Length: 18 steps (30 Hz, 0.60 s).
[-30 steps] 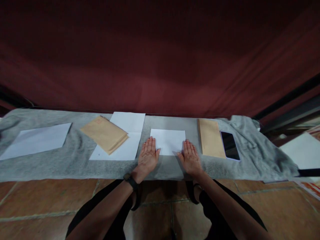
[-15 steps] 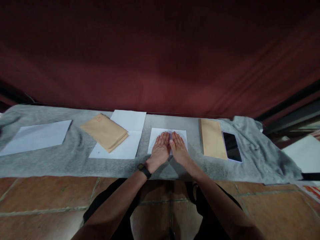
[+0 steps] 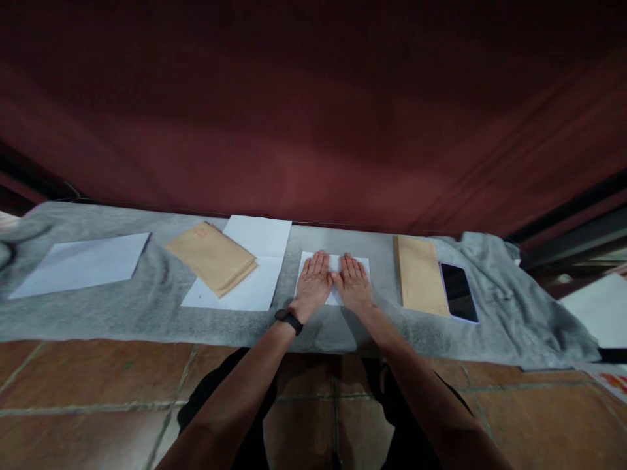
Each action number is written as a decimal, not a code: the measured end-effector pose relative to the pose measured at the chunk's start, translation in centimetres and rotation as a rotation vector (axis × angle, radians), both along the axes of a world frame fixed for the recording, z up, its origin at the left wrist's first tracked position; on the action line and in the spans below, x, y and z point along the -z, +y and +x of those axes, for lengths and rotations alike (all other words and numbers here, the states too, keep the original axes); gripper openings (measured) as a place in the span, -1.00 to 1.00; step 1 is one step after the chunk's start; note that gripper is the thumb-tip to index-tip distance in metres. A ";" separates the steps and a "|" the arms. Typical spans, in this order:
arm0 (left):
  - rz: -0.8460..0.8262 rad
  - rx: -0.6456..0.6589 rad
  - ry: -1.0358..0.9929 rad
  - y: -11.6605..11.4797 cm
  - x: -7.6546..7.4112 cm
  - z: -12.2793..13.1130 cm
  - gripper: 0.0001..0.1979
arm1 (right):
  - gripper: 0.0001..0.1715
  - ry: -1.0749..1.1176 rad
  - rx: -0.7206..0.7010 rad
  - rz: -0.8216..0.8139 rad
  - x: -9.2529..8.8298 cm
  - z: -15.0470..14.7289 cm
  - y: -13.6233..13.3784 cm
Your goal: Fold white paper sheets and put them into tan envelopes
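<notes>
A small white sheet of paper (image 3: 334, 297), apparently folded, lies on the grey cloth in front of me. My left hand (image 3: 315, 279) rests flat on its left half, fingers stretched out, with a dark watch on the wrist. Flat on the right half is my right hand (image 3: 353, 282), its fingers also extended. The two thumbs meet near the middle of the paper, while a gap shows between the fingers. Both hands hide much of the sheet.
Left of the hands, brown envelopes (image 3: 210, 256) overlap a creased white sheet (image 3: 264, 235). Farther left lies another white sheet (image 3: 83, 264). To the right are a stack of brown envelopes (image 3: 422, 274) and a phone (image 3: 459, 292). A dark red cloth (image 3: 313, 130) rises behind the grey cloth (image 3: 161, 323).
My hands have moved apart at the fingertips, opening a gap over the middle of the paper. Both still lie flat on it. The whole view has shifted slightly.
</notes>
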State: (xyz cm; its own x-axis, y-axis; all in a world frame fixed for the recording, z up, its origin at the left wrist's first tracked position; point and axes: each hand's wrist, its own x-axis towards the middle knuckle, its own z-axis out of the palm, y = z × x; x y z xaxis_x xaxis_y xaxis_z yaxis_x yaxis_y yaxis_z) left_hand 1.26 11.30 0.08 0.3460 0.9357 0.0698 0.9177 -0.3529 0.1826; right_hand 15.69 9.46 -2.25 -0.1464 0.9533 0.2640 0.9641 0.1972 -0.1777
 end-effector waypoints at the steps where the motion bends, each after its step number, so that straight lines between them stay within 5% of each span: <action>1: 0.003 -0.020 -0.007 0.1 0.2 -0.2 -0.41 | -0.23 -0.009 0.016 0.023 0.2 0.1 0.0; 18: 0.100 -0.150 -0.034 0.1 0.9 -3.0 -0.35 | -0.12 0.084 0.173 0.091 0.6 3.1 -1.3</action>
